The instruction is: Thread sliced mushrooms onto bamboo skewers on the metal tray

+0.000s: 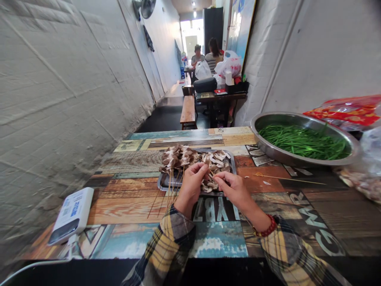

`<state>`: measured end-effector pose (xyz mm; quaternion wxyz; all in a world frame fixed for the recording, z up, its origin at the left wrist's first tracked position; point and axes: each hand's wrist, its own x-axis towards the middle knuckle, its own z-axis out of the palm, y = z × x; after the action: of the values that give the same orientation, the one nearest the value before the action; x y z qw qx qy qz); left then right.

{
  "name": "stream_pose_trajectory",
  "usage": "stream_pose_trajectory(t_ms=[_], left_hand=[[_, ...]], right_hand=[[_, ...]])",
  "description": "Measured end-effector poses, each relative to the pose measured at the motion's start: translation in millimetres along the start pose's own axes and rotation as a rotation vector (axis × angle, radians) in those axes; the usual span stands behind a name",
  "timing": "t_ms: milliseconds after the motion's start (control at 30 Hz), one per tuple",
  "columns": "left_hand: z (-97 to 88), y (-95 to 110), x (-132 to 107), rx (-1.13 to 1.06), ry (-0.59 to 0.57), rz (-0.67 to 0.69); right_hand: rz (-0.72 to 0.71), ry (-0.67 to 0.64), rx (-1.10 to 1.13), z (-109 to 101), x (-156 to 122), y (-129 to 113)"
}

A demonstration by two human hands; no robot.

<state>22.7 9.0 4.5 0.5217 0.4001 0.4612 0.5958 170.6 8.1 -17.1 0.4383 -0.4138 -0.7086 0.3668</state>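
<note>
"How many hands are there, and how do they stand?"

"Two. The left hand (190, 186) and right hand (233, 192) are both pinched narrow, fingertips nearly meeting; what they grip is too small to tell."

"And beneath them?"

"One metal tray (233, 167) of sliced mushrooms (216, 159), with many bamboo skewers (169, 190), too bunched to count, poking off its near edge."

"What else?"

"One loose skewer (285, 178) on the table, one steel basin (268, 149) of green chives (303, 142), and one red bead bracelet (266, 226) on the right wrist."
</note>
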Motion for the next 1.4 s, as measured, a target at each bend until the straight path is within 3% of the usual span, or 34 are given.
stream_pose_trajectory(t_ms=[300, 633, 733, 833, 933, 1033, 1200, 1400], left_hand=[[4.8, -0.7, -0.9, -0.025, 0.017, -0.026], [7.6, -0.4, -2.8, 0.075, -0.069, -0.02], [4.9, 1.9, -1.3, 0.233, -0.052, 0.073], [1.2, -1.3, 0.4, 0.544, -0.054, 0.228], [0.2, -7.2, -0.2, 0.867, -0.097, 0.374], [2.2, -11.7, -2.6, 1.088, -0.146, 0.422], [6.1, -16.4, -4.6, 1.206, -0.263, 0.48], [8.3, -19.4, -4.6, 1.219, -0.257, 0.493]], right_hand=[[-0.025, 0.033, -0.052, 0.4, -1.6, -4.1], [-0.031, 0.071, -0.078, -6.4, 0.9, -0.9], [0.014, 0.167, -0.002, -14.7, 4.8, 3.2], [0.056, 0.259, 0.084, -22.4, 8.2, 6.3], [0.078, 0.272, 0.118, -25.7, 10.4, 6.3], [0.079, 0.272, 0.11, -25.0, 11.4, 5.0], [0.048, 0.248, 0.107, -20.9, 11.8, 6.1], [0.044, 0.223, 0.102, -18.0, 11.1, 5.8]])
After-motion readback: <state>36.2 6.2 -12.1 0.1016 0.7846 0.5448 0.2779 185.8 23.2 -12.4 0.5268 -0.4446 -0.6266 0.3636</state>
